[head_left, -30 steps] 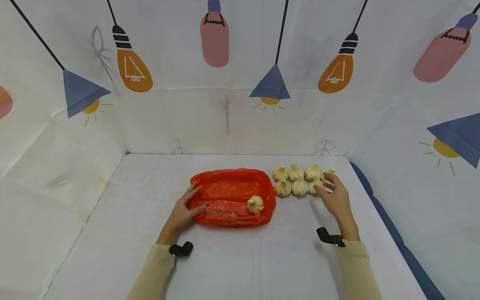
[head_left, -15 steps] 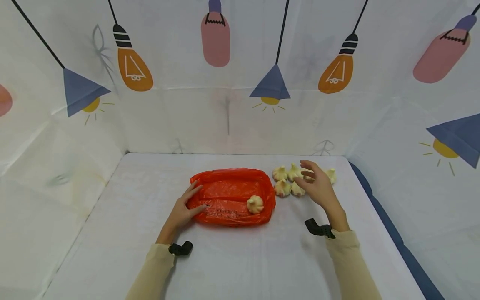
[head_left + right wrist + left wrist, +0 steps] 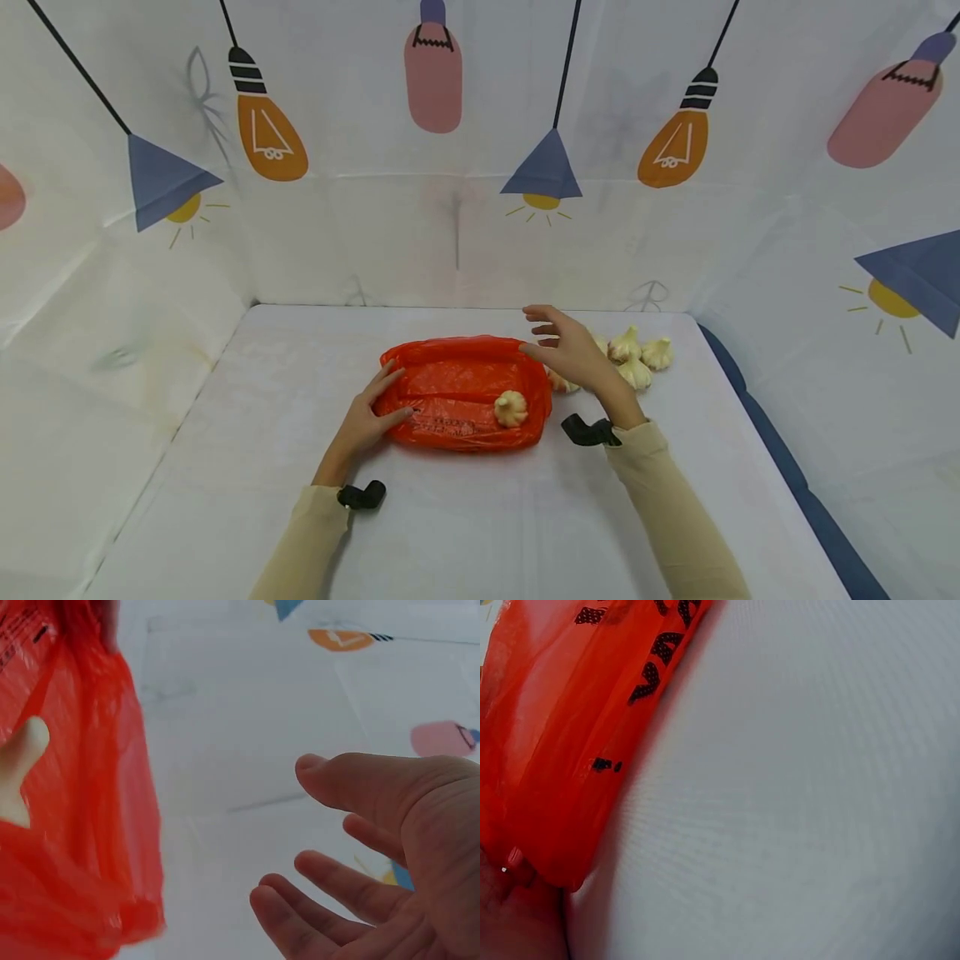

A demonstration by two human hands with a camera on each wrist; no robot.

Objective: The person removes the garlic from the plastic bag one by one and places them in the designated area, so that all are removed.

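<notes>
A low, open red plastic bag (image 3: 457, 379) with black print lies spread on the table, and one garlic bulb (image 3: 511, 409) sits inside at its right. My left hand (image 3: 363, 427) rests on the bag's left end, thumb and fingers spread along it. Over the bag's back right corner hovers my right hand (image 3: 572, 350), palm turned left, fingers apart and holding nothing. In the right wrist view its fingers (image 3: 352, 892) are loosely extended beside the bag. More garlic bulbs (image 3: 633, 373) lie to the right; the right hand and forearm hide some of them.
White cloth (image 3: 480, 525) covers the table. A white backdrop printed with lamps (image 3: 543, 171) and light bulbs (image 3: 673, 150) rises behind and at both sides. Dark blue material (image 3: 765, 425) runs along the table's right edge.
My right hand has moved left from the far end of the garlic group to above the bag's right side, uncovering the rightmost bulbs. The left hand and the bag have stayed put.
</notes>
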